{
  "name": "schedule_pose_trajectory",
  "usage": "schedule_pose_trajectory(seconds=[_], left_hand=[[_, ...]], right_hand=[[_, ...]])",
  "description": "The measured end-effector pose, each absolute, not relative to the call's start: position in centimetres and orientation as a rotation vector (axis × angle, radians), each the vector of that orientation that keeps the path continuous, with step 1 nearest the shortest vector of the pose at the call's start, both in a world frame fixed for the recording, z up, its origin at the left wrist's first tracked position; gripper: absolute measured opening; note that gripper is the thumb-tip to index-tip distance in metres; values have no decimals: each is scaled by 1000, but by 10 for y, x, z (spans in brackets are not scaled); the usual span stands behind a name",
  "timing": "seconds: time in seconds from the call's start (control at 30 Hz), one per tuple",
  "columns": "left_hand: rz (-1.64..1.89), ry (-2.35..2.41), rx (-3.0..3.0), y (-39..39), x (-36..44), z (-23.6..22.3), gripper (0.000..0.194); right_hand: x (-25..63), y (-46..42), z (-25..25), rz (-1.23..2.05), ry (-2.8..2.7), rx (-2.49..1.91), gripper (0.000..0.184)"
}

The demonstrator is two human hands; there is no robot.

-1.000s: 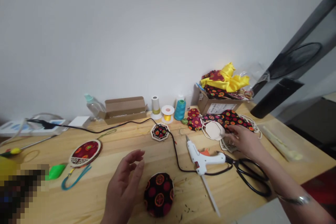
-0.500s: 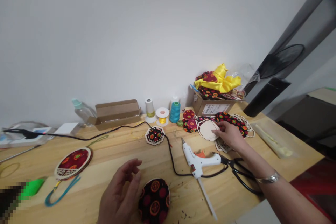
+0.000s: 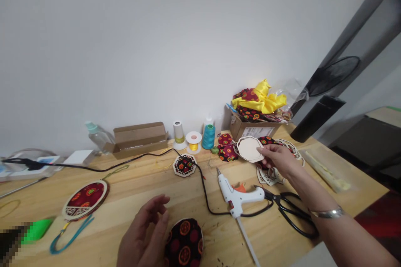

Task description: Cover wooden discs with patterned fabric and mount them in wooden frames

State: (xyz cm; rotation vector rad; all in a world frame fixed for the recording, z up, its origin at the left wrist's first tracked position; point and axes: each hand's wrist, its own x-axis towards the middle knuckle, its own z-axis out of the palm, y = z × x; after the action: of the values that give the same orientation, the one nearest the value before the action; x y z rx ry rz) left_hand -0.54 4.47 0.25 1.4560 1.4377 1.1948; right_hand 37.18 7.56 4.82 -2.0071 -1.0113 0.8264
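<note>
As the right hand (image 3: 277,160) pinches it, a wooden octagon (image 3: 249,149) tilts.

I've got bright, even light on the white wall (image 3: 175,46), faint shadows on the wooden tabletop (image 3: 131,183). Edges bowing at 3 and 9 o'clock, pixelated patch (image 3: 11,244) at 7 o'clock.

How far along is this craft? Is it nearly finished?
It looks partly done. Done: the round ornament and small octagon have fabric set in wooden frames. In hand: the right hand holds a bare wooden frame, and the left hand is beside a fabric oval. Left: the fabric rounds by the box look unframed.
</note>
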Motion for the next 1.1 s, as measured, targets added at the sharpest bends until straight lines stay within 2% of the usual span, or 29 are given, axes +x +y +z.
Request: schedule_pose_trajectory(seconds=[0.23,0.43,0.6,0.67,0.8,1.1], left_hand=[[1074,1410,1598,53,-21,-12,40],[1081,1412,1647,56,-23,-13,40],[1062,1412,1659,55,-22,-13,41],[1057,1418,1653,55,-22,-14,41],[1077,1442,1618,56,-21,-14,43],[1127,1470,1562,49,-14,-10,41]], right_hand=[[353,118,30,864,-1180,-2028,35],[371,109,34,414,-1526,-2095,33],[379,92,27,156,-1830,-2074,57],[381,90,24,104,-1901,-2063,51],[392,92,23,61,-2020,-1980,21],[418,94,26,-230,-1793,-1897,25]])
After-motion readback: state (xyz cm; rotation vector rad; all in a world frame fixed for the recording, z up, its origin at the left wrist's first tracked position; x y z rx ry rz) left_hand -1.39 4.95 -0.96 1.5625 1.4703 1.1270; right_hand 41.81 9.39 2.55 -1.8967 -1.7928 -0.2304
